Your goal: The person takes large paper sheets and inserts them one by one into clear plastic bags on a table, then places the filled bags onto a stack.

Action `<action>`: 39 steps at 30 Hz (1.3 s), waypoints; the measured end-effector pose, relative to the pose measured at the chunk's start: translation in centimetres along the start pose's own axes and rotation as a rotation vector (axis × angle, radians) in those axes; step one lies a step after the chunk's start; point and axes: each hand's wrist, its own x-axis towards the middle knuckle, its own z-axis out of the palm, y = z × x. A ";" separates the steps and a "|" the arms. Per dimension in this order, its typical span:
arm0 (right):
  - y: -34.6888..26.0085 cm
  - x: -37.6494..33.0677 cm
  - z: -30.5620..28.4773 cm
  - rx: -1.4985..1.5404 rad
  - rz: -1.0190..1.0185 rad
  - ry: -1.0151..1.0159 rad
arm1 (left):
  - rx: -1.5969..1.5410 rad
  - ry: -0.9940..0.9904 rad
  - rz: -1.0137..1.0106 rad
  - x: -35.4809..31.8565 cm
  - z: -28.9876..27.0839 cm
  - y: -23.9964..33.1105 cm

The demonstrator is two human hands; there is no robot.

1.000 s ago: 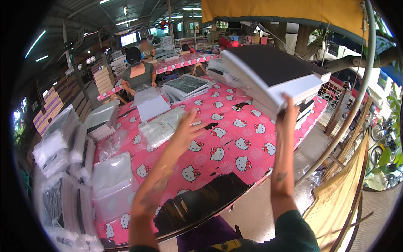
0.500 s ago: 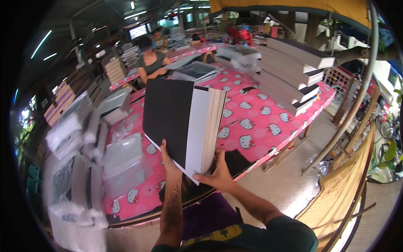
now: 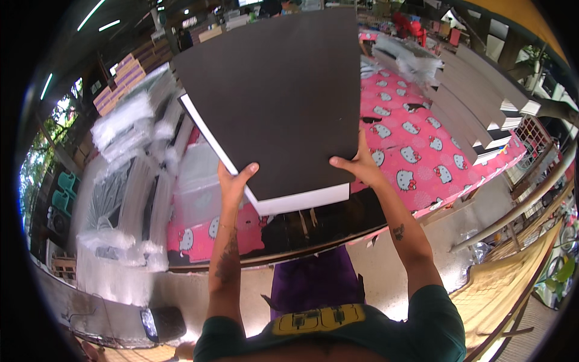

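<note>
A thick stack of white sheets under a black cover (image 3: 277,96), held up in both hands above the table.

The stack tilts away from the person, its long axis running from the near white edge toward the far end. The left hand (image 3: 234,181) clamps the near left corner, thumb over the cover; the right hand (image 3: 357,164) grips the near right edge, equally close. Below lies the pink patterned tablecloth (image 3: 416,151), with stacked grey boards (image 3: 476,102) to the right and clear plastic packets (image 3: 120,127) to the left.
</note>
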 end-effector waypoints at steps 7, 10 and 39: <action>2.5 -1.6 -0.2 0.183 0.081 0.071 | -0.145 -0.229 -0.341 -0.8 -0.7 -2.8; 3.4 -1.2 1.1 0.169 0.109 0.186 | -0.102 -0.077 -0.308 -1.2 0.9 -4.0; 11.6 -6.5 0.9 0.146 0.131 0.280 | -0.041 -0.057 -0.291 -5.7 -1.5 -9.9</action>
